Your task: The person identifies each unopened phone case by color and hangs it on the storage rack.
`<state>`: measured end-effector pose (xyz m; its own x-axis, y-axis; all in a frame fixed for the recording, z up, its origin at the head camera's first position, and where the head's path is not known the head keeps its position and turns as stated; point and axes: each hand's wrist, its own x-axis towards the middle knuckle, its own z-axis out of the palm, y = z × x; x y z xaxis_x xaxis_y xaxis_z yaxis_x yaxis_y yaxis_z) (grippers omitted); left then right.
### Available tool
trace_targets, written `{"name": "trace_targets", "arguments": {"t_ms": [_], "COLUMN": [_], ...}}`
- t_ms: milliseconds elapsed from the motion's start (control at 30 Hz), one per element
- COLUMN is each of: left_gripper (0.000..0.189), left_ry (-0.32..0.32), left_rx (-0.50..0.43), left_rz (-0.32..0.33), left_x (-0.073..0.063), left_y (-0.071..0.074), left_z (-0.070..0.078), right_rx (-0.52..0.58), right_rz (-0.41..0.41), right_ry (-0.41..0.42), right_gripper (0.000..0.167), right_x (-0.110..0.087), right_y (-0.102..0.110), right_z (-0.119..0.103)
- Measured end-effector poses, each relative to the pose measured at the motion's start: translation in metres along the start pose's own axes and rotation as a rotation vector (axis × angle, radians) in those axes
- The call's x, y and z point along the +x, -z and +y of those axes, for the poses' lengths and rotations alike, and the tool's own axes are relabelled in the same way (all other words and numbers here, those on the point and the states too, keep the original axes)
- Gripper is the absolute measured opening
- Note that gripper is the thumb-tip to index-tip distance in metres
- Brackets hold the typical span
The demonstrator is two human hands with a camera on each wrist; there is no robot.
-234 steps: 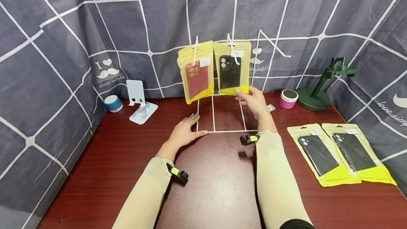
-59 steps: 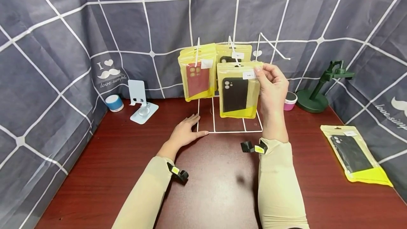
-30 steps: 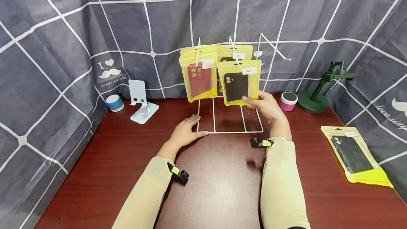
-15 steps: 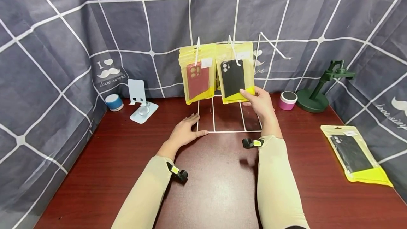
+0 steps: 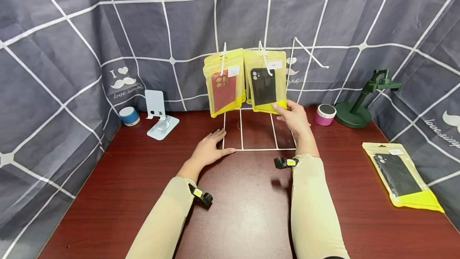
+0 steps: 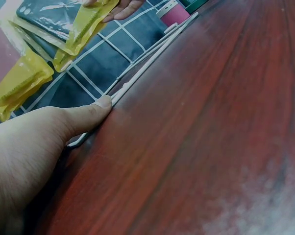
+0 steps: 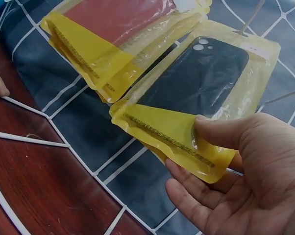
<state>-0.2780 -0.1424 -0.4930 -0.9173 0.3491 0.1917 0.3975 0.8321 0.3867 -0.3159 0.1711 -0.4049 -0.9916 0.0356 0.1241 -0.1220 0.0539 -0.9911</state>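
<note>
My right hand [image 5: 295, 120] pinches the lower right corner of a yellow-and-clear pouch [image 7: 177, 139] between thumb and fingers. Inside shows a black phone case [image 5: 263, 87], and the pouch hangs on the middle hook of a white wire display rack [image 5: 256, 149]. Most of another pouch behind it is hidden. On the left hook hang pouches with a red phone case [image 5: 224, 91] in front. My left hand [image 5: 207, 150] rests at the left front of the rack's base, fingers spread, its thumb on the front wire in the left wrist view.
The rack's right hook [image 5: 312, 54] carries nothing. One more black phone case pouch [image 5: 399, 175] lies at the right. Along the back stand a blue speaker [image 5: 129, 116], a pale phone stand [image 5: 161, 125], a pink speaker [image 5: 325, 115] and a green stand [image 5: 355, 111].
One of two pouches at the right has gone from the table to the middle hook. My right hand moved from its top to its lower corner, and the pouch slid back. The left hand stayed.
</note>
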Motion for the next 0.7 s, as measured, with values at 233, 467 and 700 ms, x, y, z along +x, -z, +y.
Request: {"name": "trace_targets", "arguments": {"t_ms": [233,467,700], "left_gripper": [0.094,0.093,0.094], "left_ry": [0.008,0.000,0.004], "left_rx": [-0.001,-0.002,0.006], "left_rz": [0.002,0.005,0.002], "left_x": [0.000,0.000,0.000], "left_y": [0.000,-0.001,-0.001], "left_z": [0.001,0.000,0.000], "right_rx": [-0.019,0.018,0.025], "right_rz": [0.021,0.033,0.037], "right_ry": [0.009,0.023,0.062], "right_gripper": [0.036,0.032,0.035], "right_x": [0.000,-0.001,-0.004], "right_y": [0.005,0.013,0.019], "right_z": [0.002,0.001,-0.012]}}
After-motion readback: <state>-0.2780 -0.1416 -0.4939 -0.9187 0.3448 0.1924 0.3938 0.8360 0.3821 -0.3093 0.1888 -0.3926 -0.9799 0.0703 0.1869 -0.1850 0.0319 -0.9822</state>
